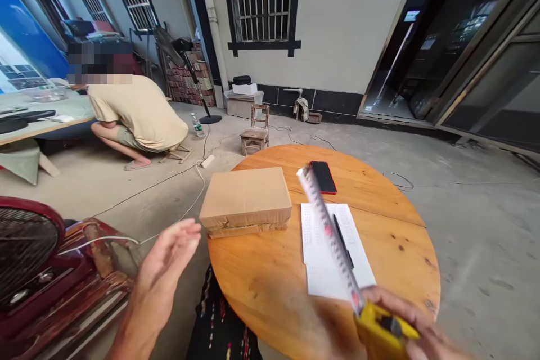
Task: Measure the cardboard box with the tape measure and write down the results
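Note:
My right hand (415, 320) is wrapped round a yellow tape measure (379, 333) at the lower right. Its blade (331, 236) extends up and to the left over the white papers (316, 278), slightly blurred. My left hand (169, 259) is raised beside the table's left edge, its fingers stretched out and holding nothing. Just beyond its fingertips lies a taped brown cardboard box (247, 194) on the round wooden table (261, 275). A black pen (342, 241) rests on the papers. Behind the blade's tip is a phone with a red edge (324, 178).
A dark red fan (29, 253) stands at the left. Another person (137, 109) squats by a work table (63, 109) at the back left. Beyond the round table are a small wooden chair (256, 132), a water bottle (197, 125) and a power strip (207, 161) with cables on the floor.

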Demonstrator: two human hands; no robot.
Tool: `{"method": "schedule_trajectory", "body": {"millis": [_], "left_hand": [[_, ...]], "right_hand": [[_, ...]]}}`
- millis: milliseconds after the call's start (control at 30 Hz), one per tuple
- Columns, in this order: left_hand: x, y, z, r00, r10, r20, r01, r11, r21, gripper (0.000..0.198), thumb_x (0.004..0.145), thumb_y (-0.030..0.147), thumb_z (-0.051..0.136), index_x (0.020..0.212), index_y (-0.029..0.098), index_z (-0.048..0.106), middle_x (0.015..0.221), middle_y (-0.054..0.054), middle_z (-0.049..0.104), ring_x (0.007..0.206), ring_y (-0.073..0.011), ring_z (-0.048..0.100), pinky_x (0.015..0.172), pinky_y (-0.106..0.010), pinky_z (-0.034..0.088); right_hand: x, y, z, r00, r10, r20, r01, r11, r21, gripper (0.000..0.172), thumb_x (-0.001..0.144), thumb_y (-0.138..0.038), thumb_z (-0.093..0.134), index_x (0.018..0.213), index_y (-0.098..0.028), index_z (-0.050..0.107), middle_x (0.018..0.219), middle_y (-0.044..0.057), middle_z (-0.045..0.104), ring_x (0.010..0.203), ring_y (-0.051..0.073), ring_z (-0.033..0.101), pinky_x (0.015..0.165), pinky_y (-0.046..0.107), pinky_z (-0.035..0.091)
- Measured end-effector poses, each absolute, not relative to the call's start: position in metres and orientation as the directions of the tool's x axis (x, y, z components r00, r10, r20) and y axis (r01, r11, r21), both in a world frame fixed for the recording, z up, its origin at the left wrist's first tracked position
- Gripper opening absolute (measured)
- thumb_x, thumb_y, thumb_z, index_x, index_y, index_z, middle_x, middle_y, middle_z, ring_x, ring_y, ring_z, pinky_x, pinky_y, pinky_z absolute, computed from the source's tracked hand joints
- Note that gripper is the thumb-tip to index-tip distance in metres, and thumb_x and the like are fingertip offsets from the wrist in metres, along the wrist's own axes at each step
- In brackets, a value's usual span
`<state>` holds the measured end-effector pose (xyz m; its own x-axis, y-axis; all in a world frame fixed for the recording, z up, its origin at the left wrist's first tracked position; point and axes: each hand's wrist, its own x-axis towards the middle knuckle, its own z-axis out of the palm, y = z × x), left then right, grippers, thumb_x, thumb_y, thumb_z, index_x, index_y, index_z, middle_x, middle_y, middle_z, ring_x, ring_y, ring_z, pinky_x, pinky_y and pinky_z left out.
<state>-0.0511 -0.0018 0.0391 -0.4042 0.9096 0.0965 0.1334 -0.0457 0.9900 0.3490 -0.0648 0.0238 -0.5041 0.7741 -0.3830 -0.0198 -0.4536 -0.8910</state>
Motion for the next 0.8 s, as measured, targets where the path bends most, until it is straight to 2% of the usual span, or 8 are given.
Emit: {"method": "schedule_trajectory", "body": {"millis": [67,133,333,433,533,600,700,800], "left_hand": [[-0.061,0.025,0.033,-0.45,0.887,0.101,0.145,-0.039,0.989,0.071,0.077,0.057,0.071,0.135,0.021,0.052,0.14,-0.012,0.054,0.13,-0.0284,0.048,0.109,-0.04,0.037],[-0.064,0.049,0.03,-0.419,0.907,0.028,0.121,0.025,0.992,0.079,0.078,0.059,0.068,0.143,0.019,0.044,0.152,-0.015,0.043,0.14,-0.0309,0.039,0.114,-0.043,0.032],[-0.056,0.075,0.027,-0.146,0.989,0.0,0.09,0.013,0.996,0.068,0.081,0.057,0.066,0.134,0.015,0.057,0.129,-0.013,0.066,0.123,-0.0321,0.059,0.102,-0.041,0.048],[-0.06,0.063,0.017,-0.143,0.989,0.041,0.112,-0.025,0.993,0.077,0.078,0.052,0.07,0.142,0.016,0.048,0.132,-0.012,0.064,0.127,-0.0325,0.055,0.105,-0.041,0.045],[-0.067,0.039,-0.006,-0.255,0.96,0.113,0.19,-0.064,0.98,0.083,0.074,0.048,0.074,0.145,0.018,0.043,0.141,-0.012,0.057,0.134,-0.033,0.048,0.11,-0.043,0.041],[-0.068,0.02,-0.025,-0.318,0.939,0.131,0.215,-0.063,0.975,0.08,0.072,0.048,0.075,0.142,0.021,0.047,0.143,-0.012,0.055,0.135,-0.0335,0.047,0.112,-0.045,0.039],[-0.062,-0.002,-0.046,-0.274,0.954,0.122,0.151,-0.082,0.985,0.08,0.071,0.047,0.077,0.141,0.022,0.046,0.145,-0.013,0.051,0.134,-0.0347,0.048,0.111,-0.047,0.041],[-0.053,-0.008,-0.049,-0.249,0.956,0.156,0.123,-0.129,0.984,0.082,0.072,0.046,0.076,0.142,0.021,0.043,0.145,-0.014,0.051,0.133,-0.0349,0.049,0.11,-0.047,0.041]], "right_hand": [[0.341,-0.03,0.037,-0.421,0.849,-0.319,-0.098,-0.392,-0.915,0.051,0.073,-0.055,0.072,0.116,-0.03,0.062,0.09,0.006,0.071,0.08,0.029,0.073,0.069,0.04,0.054],[0.322,0.01,0.053,-0.34,0.91,-0.238,-0.149,-0.302,-0.942,0.049,0.077,-0.054,0.07,0.115,-0.026,0.058,0.099,0.007,0.068,0.084,0.029,0.073,0.07,0.04,0.055],[0.259,0.092,0.072,-0.312,0.939,-0.144,-0.307,-0.243,-0.92,0.034,0.078,-0.041,0.068,0.103,-0.023,0.052,0.088,0.001,0.065,0.065,0.023,0.072,0.056,0.033,0.054],[0.257,0.084,0.067,-0.375,0.922,-0.102,-0.312,-0.229,-0.922,0.035,0.078,-0.043,0.069,0.104,-0.024,0.053,0.093,0.002,0.066,0.067,0.023,0.072,0.06,0.035,0.055],[0.273,0.05,0.058,-0.452,0.887,-0.096,-0.263,-0.235,-0.936,0.046,0.078,-0.049,0.071,0.115,-0.026,0.055,0.106,0.006,0.067,0.079,0.025,0.072,0.071,0.038,0.054],[0.283,0.024,0.048,-0.462,0.876,-0.137,-0.248,-0.276,-0.928,0.055,0.076,-0.053,0.072,0.121,-0.027,0.054,0.105,0.006,0.068,0.081,0.027,0.072,0.072,0.039,0.052],[0.29,-0.005,0.033,-0.436,0.88,-0.186,-0.281,-0.33,-0.901,0.061,0.075,-0.058,0.07,0.126,-0.029,0.052,0.101,0.006,0.069,0.081,0.027,0.071,0.073,0.039,0.05],[0.283,-0.015,0.023,-0.412,0.898,-0.153,-0.322,-0.3,-0.898,0.062,0.075,-0.057,0.069,0.127,-0.028,0.052,0.092,0.006,0.069,0.08,0.027,0.069,0.074,0.039,0.048]]}}
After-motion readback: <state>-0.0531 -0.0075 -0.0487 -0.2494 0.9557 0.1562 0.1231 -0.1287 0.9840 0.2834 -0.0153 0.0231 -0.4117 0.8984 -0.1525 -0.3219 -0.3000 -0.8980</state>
